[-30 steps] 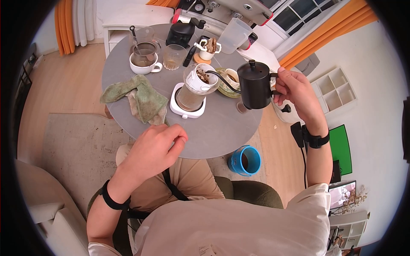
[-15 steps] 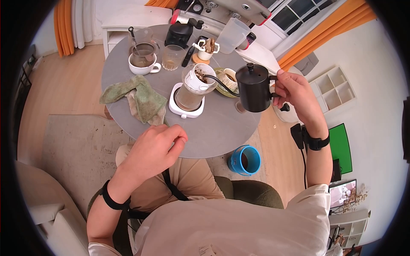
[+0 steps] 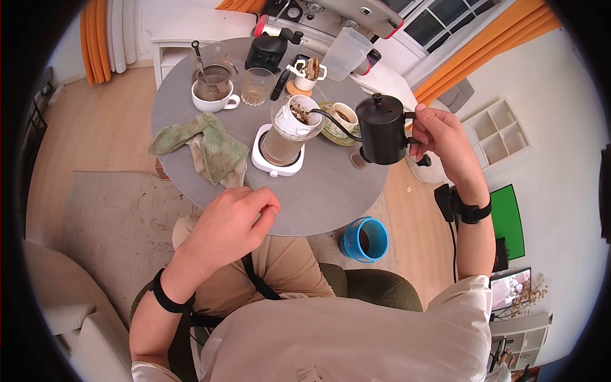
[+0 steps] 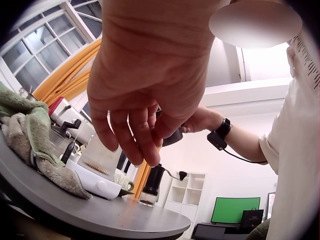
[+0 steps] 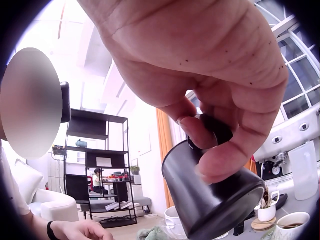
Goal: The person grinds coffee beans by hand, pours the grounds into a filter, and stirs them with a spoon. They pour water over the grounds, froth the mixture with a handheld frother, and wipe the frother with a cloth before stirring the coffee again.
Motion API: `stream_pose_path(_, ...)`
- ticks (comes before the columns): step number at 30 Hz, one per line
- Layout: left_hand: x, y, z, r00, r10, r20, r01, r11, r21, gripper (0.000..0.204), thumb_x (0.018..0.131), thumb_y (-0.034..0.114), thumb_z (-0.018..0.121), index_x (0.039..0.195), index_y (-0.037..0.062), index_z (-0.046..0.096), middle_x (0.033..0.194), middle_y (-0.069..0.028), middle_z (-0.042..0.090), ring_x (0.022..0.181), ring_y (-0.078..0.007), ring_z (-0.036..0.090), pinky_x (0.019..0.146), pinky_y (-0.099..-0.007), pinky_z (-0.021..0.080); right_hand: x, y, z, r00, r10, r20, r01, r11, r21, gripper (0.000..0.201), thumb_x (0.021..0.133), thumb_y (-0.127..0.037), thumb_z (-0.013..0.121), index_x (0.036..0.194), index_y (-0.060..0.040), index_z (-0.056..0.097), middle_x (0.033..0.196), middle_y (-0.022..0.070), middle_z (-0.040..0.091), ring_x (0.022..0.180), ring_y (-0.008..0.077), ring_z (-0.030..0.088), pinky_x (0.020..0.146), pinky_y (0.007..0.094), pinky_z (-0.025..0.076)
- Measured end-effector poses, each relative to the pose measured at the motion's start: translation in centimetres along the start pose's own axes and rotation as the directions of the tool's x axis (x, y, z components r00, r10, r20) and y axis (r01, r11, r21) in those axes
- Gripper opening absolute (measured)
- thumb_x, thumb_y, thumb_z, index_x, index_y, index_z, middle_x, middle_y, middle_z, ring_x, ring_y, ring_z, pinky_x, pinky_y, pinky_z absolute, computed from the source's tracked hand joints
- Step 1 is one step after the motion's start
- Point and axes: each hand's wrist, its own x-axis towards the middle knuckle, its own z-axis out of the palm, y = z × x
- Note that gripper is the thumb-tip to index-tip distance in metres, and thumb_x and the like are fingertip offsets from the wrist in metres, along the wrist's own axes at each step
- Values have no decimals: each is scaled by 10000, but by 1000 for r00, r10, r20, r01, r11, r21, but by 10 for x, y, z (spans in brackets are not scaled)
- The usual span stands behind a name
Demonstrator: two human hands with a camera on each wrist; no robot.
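Scooted a tiny bit rightward, black kettle (image 3: 382, 139) right of white dripper (image 3: 294, 125), handle (image 3: 410, 127) pinched in right hand (image 3: 441, 137), spout tip (image 3: 313, 111) by dripper's rim, left hand (image 3: 230, 223) hanging loosely curled, nearer side of dripper

Black kettle (image 3: 382, 130); green cloth (image 3: 219, 153); blue bucket (image 3: 365, 240); orange curtains (image 3: 487, 51); grey tabletop (image 3: 324, 200)

One kettle (image 3: 383, 134), one bucket (image 3: 351, 244)
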Motion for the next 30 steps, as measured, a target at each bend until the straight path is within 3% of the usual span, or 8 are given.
stream_pose_path(30,-1,-1,3,1000,21,-5,-21,1000,1,105,975,125,659,974,28,700,805,-162,707,750,-350,692,690,-442,535,4,-12,-1,999,-49,7,50,998,-39,473,1117,-454,536,781,-122,520,705,-38,483,634,111,632,609,264,510)
